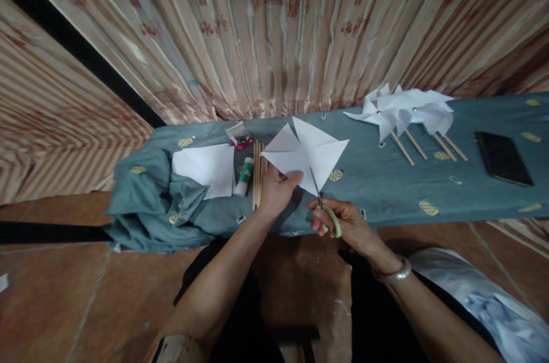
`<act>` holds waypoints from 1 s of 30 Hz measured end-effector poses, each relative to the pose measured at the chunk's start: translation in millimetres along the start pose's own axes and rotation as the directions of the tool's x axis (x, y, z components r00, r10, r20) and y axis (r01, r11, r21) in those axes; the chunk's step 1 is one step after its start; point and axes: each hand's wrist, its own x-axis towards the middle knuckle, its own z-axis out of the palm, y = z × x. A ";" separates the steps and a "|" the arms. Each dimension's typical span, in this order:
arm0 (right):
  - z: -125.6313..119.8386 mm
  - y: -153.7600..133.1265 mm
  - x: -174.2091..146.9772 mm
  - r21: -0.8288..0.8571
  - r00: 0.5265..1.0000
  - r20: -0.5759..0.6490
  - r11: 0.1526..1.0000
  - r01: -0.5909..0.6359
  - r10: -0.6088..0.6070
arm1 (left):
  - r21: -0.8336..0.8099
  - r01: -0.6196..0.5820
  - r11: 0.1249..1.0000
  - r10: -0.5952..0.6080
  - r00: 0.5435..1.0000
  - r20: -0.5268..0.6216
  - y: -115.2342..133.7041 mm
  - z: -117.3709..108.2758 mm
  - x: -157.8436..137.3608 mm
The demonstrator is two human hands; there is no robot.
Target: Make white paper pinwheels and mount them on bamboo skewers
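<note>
"Near the middle of the cloth (386, 191), right in front of you, is that your paper (328, 157)? What's your left hand (278, 190) doing with it?"

"Yep, that's it, held up just over your side of the cloth. Your left hand is pinching it by the near left part, thumb lying on top. You've got slits running in from the edges toward the middle, and the top one gapes a bit."

"And your right hand (341, 219)?"

"Wrapped around the green handles of your scissors (331, 222), fingers curled. A blade points up across the near edge of the paper, toward its middle. Can't tell how far apart the blades are, tbh. Oh, and you've got a bracelet (400, 272) on that wrist."

"What's the stuff on your left?"

"Closest to your left hand are the sticks (258, 171), lying side by side and partly tucked behind the hand and paper. Then your glue (244, 176), between the sticks and the white sheets (208, 166). Bunched cloth covers a corner of the sheets. Behind the glue sits your little red-and-white box (239, 135), lid up, small metal bits inside, too tiny to make out."

"Other side?"

"Your pinwheels (405, 108) overlap near the far edge, four wooden ends aimed your way. Your phone (503, 158) lies flat to the right of them."
</note>
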 end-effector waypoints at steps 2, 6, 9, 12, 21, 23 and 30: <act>0.0 1.2 0.7 0.008 1.000 0.000 1.000 0.004 -0.004 | -0.004 -0.003 1.000 0.003 1.000 -0.008 -0.5 0.2 0.2; -0.4 3.1 1.5 0.011 1.000 -0.002 1.000 0.005 -0.005 | -0.010 -0.014 1.000 0.014 1.000 -0.021 -0.9 0.2 0.9; -0.5 2.9 1.4 0.008 1.000 -0.004 1.000 -0.013 0.013 | -0.032 -0.015 0.999 0.014 1.000 -0.023 -1.0 0.3 0.7; -0.8 1.9 0.8 -0.012 1.000 -0.009 1.000 -0.008 0.008 | -0.056 0.000 0.998 -0.001 1.000 -0.014 -2.3 1.4 -0.7; -1.2 0.8 1.3 -0.031 0.999 -0.035 0.999 0.008 -0.009 | -0.109 0.053 0.993 -0.052 0.999 0.011 -7.0 6.7 -3.8; -0.9 0.7 1.8 -0.024 0.999 -0.040 1.000 0.002 -0.003 | -0.119 0.055 0.991 -0.055 0.998 0.010 -6.6 6.5 -3.6; 0.7 1.2 2.9 0.005 0.998 -0.055 1.000 -0.017 0.018 | -0.157 0.058 0.986 -0.058 0.998 0.009 -5.1 5.9 -3.3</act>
